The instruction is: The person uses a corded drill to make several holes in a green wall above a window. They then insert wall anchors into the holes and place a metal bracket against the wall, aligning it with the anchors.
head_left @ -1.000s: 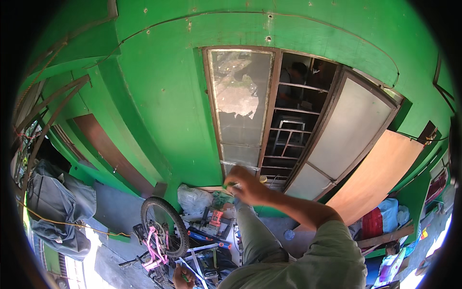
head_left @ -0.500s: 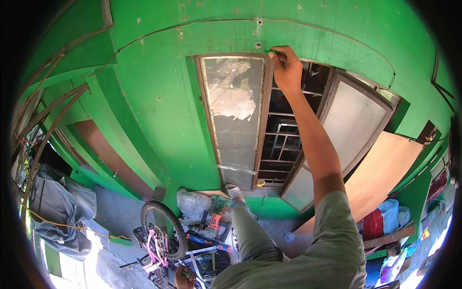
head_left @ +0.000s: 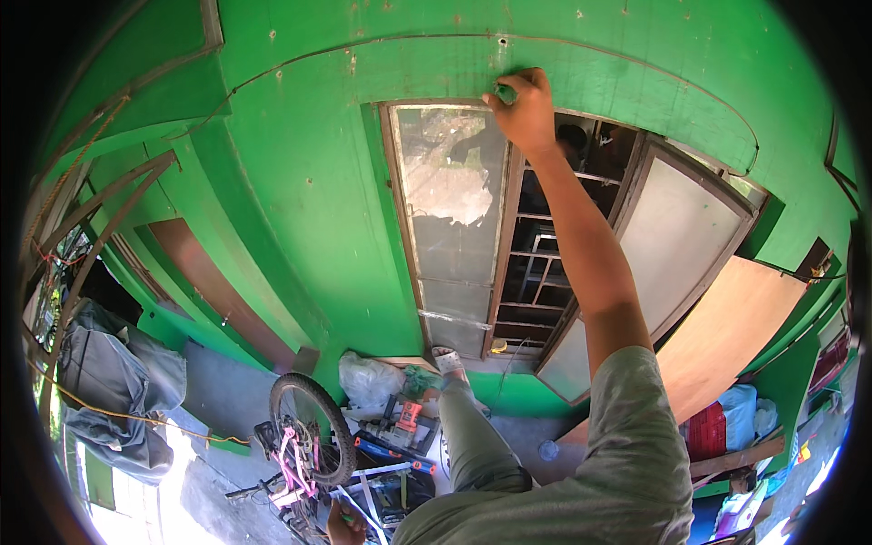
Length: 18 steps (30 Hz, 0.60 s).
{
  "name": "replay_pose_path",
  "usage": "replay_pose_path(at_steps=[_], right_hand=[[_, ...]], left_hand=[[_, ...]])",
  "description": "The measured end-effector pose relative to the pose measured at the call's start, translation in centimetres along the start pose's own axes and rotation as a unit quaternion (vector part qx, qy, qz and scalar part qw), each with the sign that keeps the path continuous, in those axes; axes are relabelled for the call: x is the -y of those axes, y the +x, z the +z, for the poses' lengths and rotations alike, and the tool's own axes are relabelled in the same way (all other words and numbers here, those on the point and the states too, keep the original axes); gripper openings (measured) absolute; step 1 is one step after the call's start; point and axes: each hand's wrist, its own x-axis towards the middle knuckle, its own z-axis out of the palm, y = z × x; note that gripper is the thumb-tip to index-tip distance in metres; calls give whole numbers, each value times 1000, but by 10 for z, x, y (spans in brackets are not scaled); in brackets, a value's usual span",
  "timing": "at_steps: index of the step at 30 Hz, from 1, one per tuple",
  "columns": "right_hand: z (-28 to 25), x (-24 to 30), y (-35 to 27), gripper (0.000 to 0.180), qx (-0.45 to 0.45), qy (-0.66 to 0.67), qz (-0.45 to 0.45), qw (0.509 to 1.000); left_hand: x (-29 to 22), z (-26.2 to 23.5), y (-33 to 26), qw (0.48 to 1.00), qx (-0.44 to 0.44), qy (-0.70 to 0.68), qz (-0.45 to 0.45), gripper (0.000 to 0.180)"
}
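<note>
The left hand (head_left: 342, 525) sat lowest, at the bottom edge of the view, closed round a thin pale bar of the metal frame (head_left: 377, 474) well below the window (head_left: 454, 227). Just left of it lay a pink bicycle (head_left: 295, 450), its wheel (head_left: 312, 429) upright, with a jumble of tools (head_left: 400, 427) and a white bag (head_left: 368, 380) crowding the ground under the sill. One leg stretched up to a foot (head_left: 447, 361) planted on the ledge at the window's lower edge (little free footing there).

Left of the window, well apart, grey cloth (head_left: 109, 381) hung over ropes; bare concrete between it and the bicycle was the only open floor. Right of the window a plywood sheet (head_left: 736, 336) leaned on the wall, and a red bundle (head_left: 704, 429) lay at its foot.

The right arm ran up across the open middle section, where bars (head_left: 536, 272) showed in the dark gap. An open sash (head_left: 663, 245) swung out to the right, leaving room on that side. The left pane was frosted and patchy.

Farthest off, the right hand (head_left: 525, 113) was curled shut on a small green thing (head_left: 505, 94), pressed to the green wall (head_left: 300, 182) right at the window's top edge, where frame met board. What the thing was could not be told. A small hole (head_left: 501, 41) marked the board above.
</note>
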Motion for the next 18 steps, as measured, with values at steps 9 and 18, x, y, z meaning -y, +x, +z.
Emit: replay_pose_path(at_steps=[9,18], right_hand=[[-13,-15,20,20,95,80,130,984],[-17,-20,30,20,147,63,121,980]], left_hand=[[9,-21,14,1000,-18,15,-2,47],[14,22,19,999,-44,31,-1,43]])
